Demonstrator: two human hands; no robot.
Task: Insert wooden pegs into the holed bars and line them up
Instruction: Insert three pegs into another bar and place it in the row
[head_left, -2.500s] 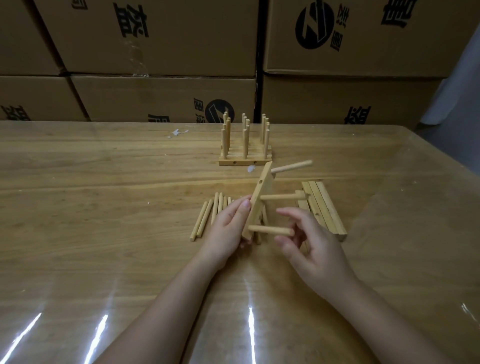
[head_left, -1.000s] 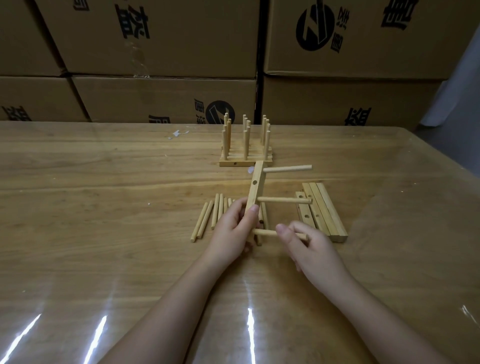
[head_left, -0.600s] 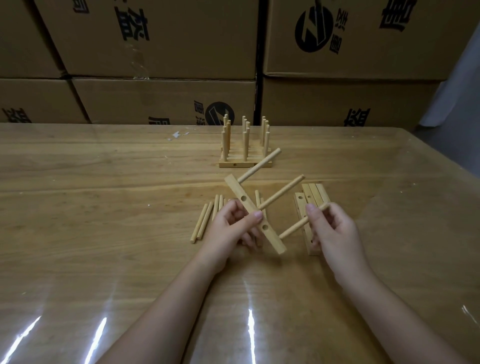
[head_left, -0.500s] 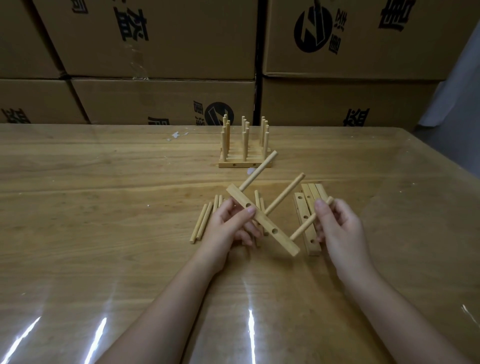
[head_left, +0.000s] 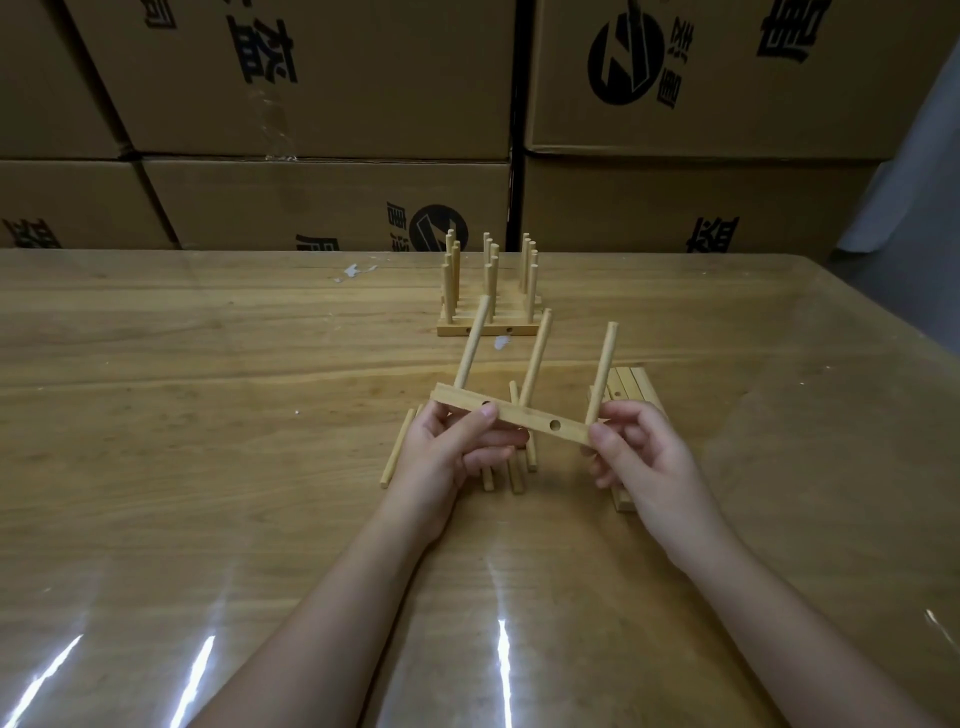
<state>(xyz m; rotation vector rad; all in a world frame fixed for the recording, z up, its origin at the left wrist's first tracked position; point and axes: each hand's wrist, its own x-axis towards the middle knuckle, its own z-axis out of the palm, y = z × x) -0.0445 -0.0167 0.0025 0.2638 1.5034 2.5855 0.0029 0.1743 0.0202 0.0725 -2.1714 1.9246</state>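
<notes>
I hold a holed wooden bar (head_left: 524, 418) above the table, nearly level, with three pegs (head_left: 535, 356) standing up out of it and leaning away from me. My left hand (head_left: 452, 452) grips the bar's left part, thumb on its front face. My right hand (head_left: 639, 457) pinches the bar's right end by the third peg (head_left: 602, 374). Loose pegs (head_left: 397, 449) lie on the table under my left hand. A stack of plain holed bars (head_left: 631, 384) lies partly hidden behind my right hand. Finished bars with upright pegs (head_left: 488, 296) stand in a row farther back.
The wooden table (head_left: 208, 415) has a glossy cover with glare near me. Stacked cardboard boxes (head_left: 322, 114) wall off its far edge. Small white scraps (head_left: 356, 271) lie at the back left of the finished row.
The bar has swung from upright on its end to nearly level, so its pegs now point up and away. My right hand slid from the peg's tip to the bar's right end.
</notes>
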